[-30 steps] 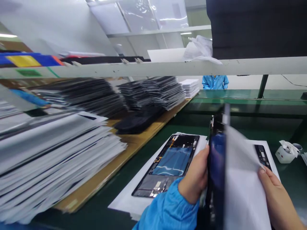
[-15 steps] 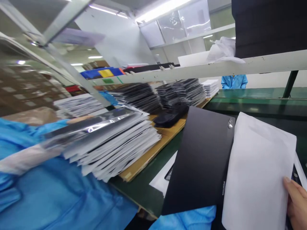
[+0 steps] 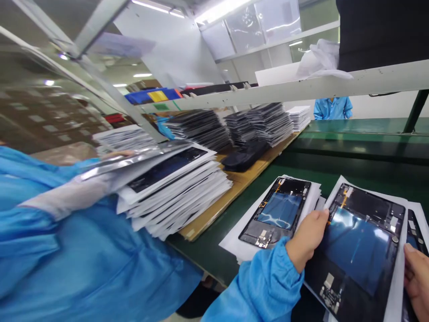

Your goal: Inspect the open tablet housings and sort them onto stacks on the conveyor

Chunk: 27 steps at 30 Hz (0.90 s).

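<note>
My left hand (image 3: 310, 237) grips the left edge of an open tablet back cover (image 3: 357, 250), its blue-filmed inside and circuit parts facing up. White paper (image 3: 398, 286) lies under this cover. At the lower right, my right hand (image 3: 417, 273) pinches the paper's right edge, its thumb on top and other fingers partly hidden. Another open tablet back cover (image 3: 281, 210) lies on white sheets to the left of my left hand. Part of a further tablet part (image 3: 414, 226) shows behind my right hand.
At left, a co-worker's gloved hand (image 3: 77, 192) holds a shiny, dark-edged sheet over a stack of covers and paper (image 3: 187, 201). Dark stacks (image 3: 268, 123) and a black pouch (image 3: 244, 156) stand on a brown board (image 3: 234, 183). A white shelf rail (image 3: 268, 94) crosses above the green bench.
The black cover has turned over, from its outer face with the camera to its inner side, and now lies on the white paper. The co-worker's sheet has lifted, baring a dark panel.
</note>
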Each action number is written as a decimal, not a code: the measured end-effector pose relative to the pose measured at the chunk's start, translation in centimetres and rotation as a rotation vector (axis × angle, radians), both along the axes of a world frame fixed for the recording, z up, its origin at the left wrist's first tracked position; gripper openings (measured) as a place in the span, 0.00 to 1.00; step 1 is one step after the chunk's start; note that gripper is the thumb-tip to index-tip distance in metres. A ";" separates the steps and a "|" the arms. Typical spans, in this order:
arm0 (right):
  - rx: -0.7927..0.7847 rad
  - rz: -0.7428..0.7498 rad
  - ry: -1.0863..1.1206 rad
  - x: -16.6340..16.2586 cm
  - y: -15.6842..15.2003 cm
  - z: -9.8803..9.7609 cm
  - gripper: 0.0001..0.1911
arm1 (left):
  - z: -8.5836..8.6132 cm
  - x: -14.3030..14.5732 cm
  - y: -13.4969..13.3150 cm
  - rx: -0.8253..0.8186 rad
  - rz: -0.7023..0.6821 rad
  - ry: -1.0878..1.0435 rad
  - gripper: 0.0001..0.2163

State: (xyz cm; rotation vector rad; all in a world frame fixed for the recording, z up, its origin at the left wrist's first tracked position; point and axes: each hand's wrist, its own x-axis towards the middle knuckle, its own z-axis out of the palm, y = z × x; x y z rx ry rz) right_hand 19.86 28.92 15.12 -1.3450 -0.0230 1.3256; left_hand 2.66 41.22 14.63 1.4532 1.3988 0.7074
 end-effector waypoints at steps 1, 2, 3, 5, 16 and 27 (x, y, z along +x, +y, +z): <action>0.004 -0.019 0.033 -0.1 0.1 0.1 0.14 | -0.1 -0.1 -0.1 -0.012 -0.007 0.022 0.20; 0.010 -0.029 0.038 -0.2 0.1 0.2 0.15 | -0.1 -0.2 -0.1 -0.022 -0.008 0.048 0.19; 0.018 -0.031 0.026 -0.3 0.1 0.0 0.16 | 0.1 -0.4 0.0 -0.023 -0.004 0.077 0.19; 0.031 -0.050 -0.016 -0.1 -0.1 -0.7 0.19 | 0.7 -1.1 0.3 0.002 0.013 0.121 0.19; 0.045 -0.079 -0.095 1.1 -0.5 -4.6 0.24 | 3.3 -14.1 6.2 -0.019 0.327 0.441 0.20; 0.022 -0.073 -0.185 -0.8 0.2 -0.6 0.28 | 3.1 -8.4 5.3 0.286 0.087 0.665 0.21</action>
